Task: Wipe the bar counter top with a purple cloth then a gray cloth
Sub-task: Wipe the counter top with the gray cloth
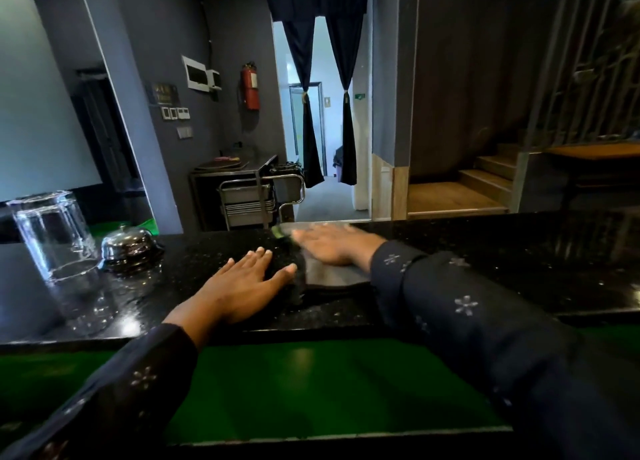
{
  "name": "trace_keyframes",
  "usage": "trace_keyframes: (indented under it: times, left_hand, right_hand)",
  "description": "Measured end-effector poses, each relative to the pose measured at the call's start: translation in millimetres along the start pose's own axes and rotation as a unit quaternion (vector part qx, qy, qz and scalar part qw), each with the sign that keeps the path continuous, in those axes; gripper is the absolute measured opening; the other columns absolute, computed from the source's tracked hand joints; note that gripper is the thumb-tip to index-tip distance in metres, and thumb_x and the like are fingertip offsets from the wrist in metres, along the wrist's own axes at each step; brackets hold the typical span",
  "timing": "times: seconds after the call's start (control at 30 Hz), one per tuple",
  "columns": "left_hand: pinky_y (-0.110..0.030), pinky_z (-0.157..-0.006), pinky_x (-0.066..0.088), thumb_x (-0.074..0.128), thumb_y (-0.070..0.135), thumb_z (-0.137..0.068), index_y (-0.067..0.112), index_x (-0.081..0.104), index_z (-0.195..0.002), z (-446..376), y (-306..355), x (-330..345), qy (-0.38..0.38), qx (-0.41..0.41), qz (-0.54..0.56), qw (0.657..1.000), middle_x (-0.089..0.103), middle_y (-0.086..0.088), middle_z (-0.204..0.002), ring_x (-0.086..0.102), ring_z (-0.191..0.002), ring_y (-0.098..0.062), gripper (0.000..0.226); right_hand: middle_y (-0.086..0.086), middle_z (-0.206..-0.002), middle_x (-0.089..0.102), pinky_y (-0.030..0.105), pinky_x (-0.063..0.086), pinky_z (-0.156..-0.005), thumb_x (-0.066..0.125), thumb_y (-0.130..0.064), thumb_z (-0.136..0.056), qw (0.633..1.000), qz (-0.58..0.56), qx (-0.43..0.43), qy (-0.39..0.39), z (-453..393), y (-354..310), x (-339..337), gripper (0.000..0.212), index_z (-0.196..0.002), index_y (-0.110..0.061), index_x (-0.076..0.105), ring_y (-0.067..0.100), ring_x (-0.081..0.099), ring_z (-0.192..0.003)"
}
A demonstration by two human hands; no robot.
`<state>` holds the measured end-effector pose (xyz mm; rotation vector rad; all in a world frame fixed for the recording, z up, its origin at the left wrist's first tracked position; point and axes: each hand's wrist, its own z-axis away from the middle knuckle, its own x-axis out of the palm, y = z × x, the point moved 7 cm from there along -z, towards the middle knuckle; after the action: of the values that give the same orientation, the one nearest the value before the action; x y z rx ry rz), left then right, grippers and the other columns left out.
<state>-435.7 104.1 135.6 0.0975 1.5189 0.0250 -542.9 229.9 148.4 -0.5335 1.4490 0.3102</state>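
**Gray cloth under a flat palm on the black granite bar**

The speckled black bar counter top [485,252] runs across a dim gray room, a curtained doorway behind it. The right hand [332,245] lies flat with fingers straight and together, pressing down on a gray cloth [332,274] spread near the counter's far edge; the hand is motion-blurred, so I judge it is mid-stroke. A green-tinged corner of cloth [277,232] shows by its fingertips. The left hand [242,286] rests just beside it, fingers spread and straight, palm down, its fingertips over a darker folded cloth [287,276] whose colour I cannot tell in this light; it may be the purple one. Both cloths touch at the counter's middle.

To wipe well, keep the palm weight even, overlap strokes, and carry each pass right to the edge. Steady the left side: an upturned drinking glass [55,234] and a call bell [130,246] stand near and could be knocked.
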Motion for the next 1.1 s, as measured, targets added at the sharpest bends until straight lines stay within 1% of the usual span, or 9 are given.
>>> trace_keyframes:
  times: [0.1, 0.23, 0.33, 0.47, 0.57, 0.73, 0.87, 1.0, 1.1]
  left_hand:
    - [-0.035, -0.118, -0.003, 0.013, 0.07, -0.087, 0.019, 0.005, -0.152, 1.6, 1.2, -2.6, 0.022, -0.013, 0.037, 0.999, 0.0, 0.001, -0.16, 0.0, -0.146, -0.011, 0.082]
    - [-0.036, -0.117, -0.002, 0.018, 0.072, -0.086, 0.019, 0.006, -0.152, 1.4, 4.2, -3.7, 0.018, -0.025, 0.022, 0.999, 0.001, 0.0, -0.16, 0.002, -0.147, -0.013, 0.086]
    - [-0.037, -0.117, -0.002, 0.018, 0.071, -0.087, 0.018, 0.005, -0.152, 4.2, 6.9, -5.8, 0.015, -0.026, 0.028, 0.999, 0.002, -0.002, -0.16, 0.002, -0.147, -0.014, 0.085]
    - [-0.037, -0.117, -0.002, 0.018, 0.069, -0.088, 0.017, 0.005, -0.152, 9.1, 8.0, -7.2, 0.008, -0.023, 0.022, 0.999, 0.001, -0.003, -0.16, 0.002, -0.147, -0.015, 0.083]
    - [-0.036, -0.117, -0.002, 0.018, 0.068, -0.089, 0.017, 0.004, -0.152, 8.4, 8.1, -7.4, 0.009, -0.02, 0.021, 1.0, 0.001, -0.003, -0.16, 0.001, -0.147, -0.015, 0.081]
    - [-0.036, -0.117, -0.002, 0.019, 0.068, -0.089, 0.017, 0.005, -0.152, 3.2, 6.9, -4.9, 0.016, -0.023, 0.025, 0.999, 0.001, -0.003, -0.16, 0.002, -0.147, -0.015, 0.082]
    - [-0.037, -0.117, -0.001, 0.019, 0.067, -0.09, 0.018, 0.006, -0.152, 2.6, 5.8, -5.0, 0.012, -0.02, 0.032, 0.999, 0.002, -0.002, -0.16, 0.002, -0.147, -0.015, 0.08]
    - [-0.038, -0.119, -0.001, 0.006, 0.058, -0.095, 0.022, 0.005, -0.152, 1.1, 3.6, -4.5, 0.002, 0.001, 0.018, 1.0, 0.001, -0.001, -0.16, -0.001, -0.147, -0.013, 0.068]
    - [-0.038, -0.119, -0.002, 0.004, 0.047, -0.099, 0.023, 0.003, -0.151, 0.7, 4.1, -3.7, 0.004, 0.006, 0.032, 0.999, 0.0, -0.001, -0.16, -0.002, -0.146, -0.013, 0.057]
  right_hand:
    - [0.002, -0.161, 0.017, 0.054, 0.01, -0.117, 0.008, -0.068, -0.092, 0.993, -0.048, 0.102, 0.03, 22.9, 100.6, -11.2, 0.063, -0.149, -0.042, 0.019, 0.025, 0.015, -0.147]
    - [0.001, -0.162, 0.008, 0.058, 0.005, -0.116, 0.002, -0.077, -0.084, 0.973, 0.012, 0.229, 0.023, 53.9, 192.8, -19.2, 0.074, -0.15, -0.045, 0.012, 0.025, 0.008, -0.149]
    - [0.004, -0.162, 0.005, 0.059, 0.001, -0.115, 0.007, -0.073, -0.089, 0.978, 0.017, 0.206, 0.024, 53.5, 158.2, -17.9, 0.07, -0.151, -0.041, 0.01, 0.029, 0.006, -0.148]
    - [0.003, -0.163, 0.002, 0.058, -0.002, -0.116, 0.004, -0.073, -0.087, 0.999, 0.032, 0.04, 0.006, 78.0, 71.2, 1.9, 0.069, -0.15, -0.045, 0.004, 0.027, 0.002, -0.149]
    - [-0.008, -0.162, 0.001, 0.05, -0.002, -0.117, 0.004, -0.071, -0.082, 0.999, 0.015, -0.029, -0.013, 119.5, 56.2, 4.1, 0.069, -0.148, -0.052, 0.005, 0.016, 0.001, -0.148]
    - [-0.002, -0.162, 0.007, 0.055, 0.001, -0.117, -0.001, -0.078, -0.07, 0.998, -0.004, 0.066, -0.008, 92.3, 98.3, -15.9, 0.087, -0.15, -0.045, 0.01, 0.022, 0.004, -0.149]
    - [0.011, -0.162, 0.009, 0.063, 0.002, -0.114, 0.009, -0.071, -0.09, 0.992, 0.006, 0.121, 0.043, 38.0, 67.5, -14.2, 0.069, -0.151, -0.039, 0.015, 0.033, 0.007, -0.148]
    - [0.007, -0.162, -0.001, 0.057, -0.008, -0.115, 0.004, -0.066, -0.093, 1.0, 0.007, 0.026, -0.001, 30.0, -13.3, 9.2, 0.062, -0.151, -0.044, 0.006, 0.029, -0.003, -0.148]
    - [-0.001, -0.162, -0.002, 0.052, -0.009, -0.116, 0.004, -0.061, -0.096, 0.999, -0.018, -0.018, -0.019, 56.5, -10.3, 15.7, 0.056, -0.15, -0.046, 0.005, 0.021, -0.003, -0.149]
